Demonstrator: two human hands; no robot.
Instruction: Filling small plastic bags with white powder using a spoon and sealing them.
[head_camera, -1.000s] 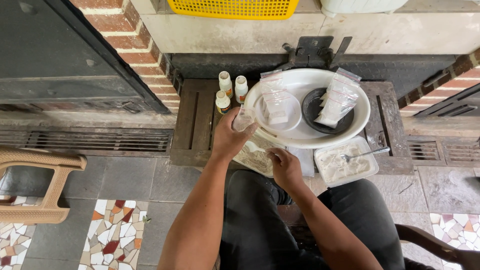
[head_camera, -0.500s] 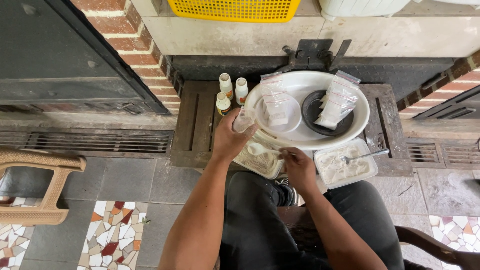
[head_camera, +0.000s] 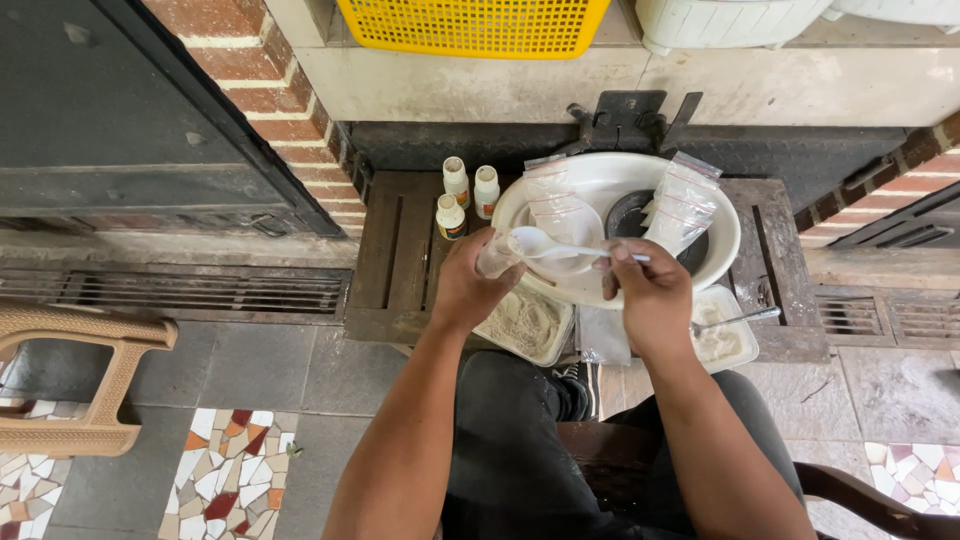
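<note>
The left hand is clamped around a small clear bag, held open over the edge of the white basin. The right hand pinches a white spoon whose bowl sits just at the bag's mouth — it seems the filling of this bag is under way, not finished. Several bags already lie in the basin, whether filled I cannot tell. Much looks left: a tray below the left hand holds plenty of pale powder, and a second tray with a metal spoon in it sits right of the right hand. Three small bottles stand untouched beside the basin.
</note>
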